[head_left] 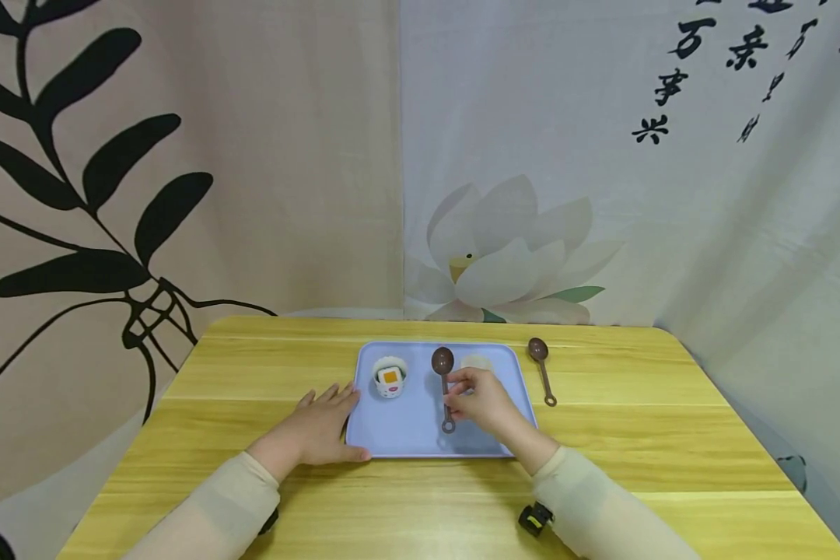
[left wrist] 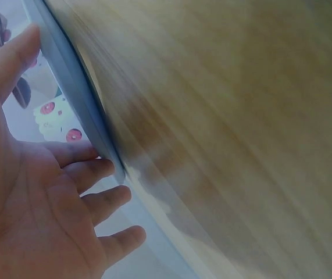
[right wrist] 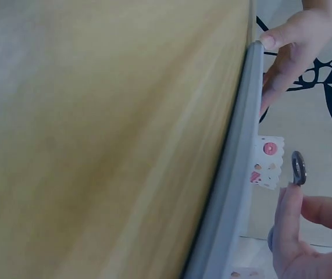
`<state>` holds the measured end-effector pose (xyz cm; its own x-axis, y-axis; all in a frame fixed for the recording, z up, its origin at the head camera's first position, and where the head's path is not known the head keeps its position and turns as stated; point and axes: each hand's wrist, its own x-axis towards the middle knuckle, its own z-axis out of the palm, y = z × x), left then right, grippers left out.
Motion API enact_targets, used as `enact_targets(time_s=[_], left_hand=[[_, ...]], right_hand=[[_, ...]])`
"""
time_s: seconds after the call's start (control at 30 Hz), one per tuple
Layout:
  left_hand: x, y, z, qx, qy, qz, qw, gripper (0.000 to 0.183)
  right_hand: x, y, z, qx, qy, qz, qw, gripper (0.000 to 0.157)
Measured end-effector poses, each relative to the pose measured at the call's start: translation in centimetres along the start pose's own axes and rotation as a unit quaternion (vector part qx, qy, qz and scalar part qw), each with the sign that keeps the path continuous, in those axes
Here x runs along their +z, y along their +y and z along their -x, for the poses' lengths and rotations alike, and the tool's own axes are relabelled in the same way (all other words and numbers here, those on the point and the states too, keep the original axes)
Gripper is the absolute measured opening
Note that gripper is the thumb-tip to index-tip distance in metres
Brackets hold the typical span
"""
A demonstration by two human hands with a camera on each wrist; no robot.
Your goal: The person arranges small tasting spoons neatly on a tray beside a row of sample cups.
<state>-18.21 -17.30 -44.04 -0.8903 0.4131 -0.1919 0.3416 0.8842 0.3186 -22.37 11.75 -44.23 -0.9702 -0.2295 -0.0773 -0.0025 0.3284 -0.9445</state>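
Observation:
My right hand (head_left: 481, 400) pinches the handle of a brown spoon (head_left: 443, 361) over the light blue tray (head_left: 399, 435). The spoon's bowl points away from me, and its ring end (right wrist: 299, 168) shows above the fingertips in the right wrist view. With fingers spread, my left hand (head_left: 318, 432) touches the tray's left edge, thumb at the near corner. On the tray's left side stands a small patterned paper cup (head_left: 390, 390) holding a white block with an orange top (head_left: 390, 376). A second pale cup (head_left: 477, 362) sits behind my right hand, mostly hidden.
Another brown spoon (head_left: 542, 369) lies on the wooden table (head_left: 637, 435), right of the tray. Behind the table hangs a printed curtain (head_left: 308, 155) with leaves and a lotus. A black wrist device (head_left: 535, 519) shows under the right sleeve.

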Motion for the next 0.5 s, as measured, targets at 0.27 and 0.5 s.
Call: enact_targets(time_s=[0.27,0.5], left_hand=[[0.06,-0.05,-0.06,0.0,0.0,0.002,1.0,0.108],[0.12,-0.1,-0.09,-0.002,-0.002,0.003,1.0,0.108]], right_hand=[[0.59,0.02,-0.41,0.015,-0.001,0.01,1.0,0.029],[0.94,0.02,-0.76,0.03,-0.004,0.003,1.0,0.028]])
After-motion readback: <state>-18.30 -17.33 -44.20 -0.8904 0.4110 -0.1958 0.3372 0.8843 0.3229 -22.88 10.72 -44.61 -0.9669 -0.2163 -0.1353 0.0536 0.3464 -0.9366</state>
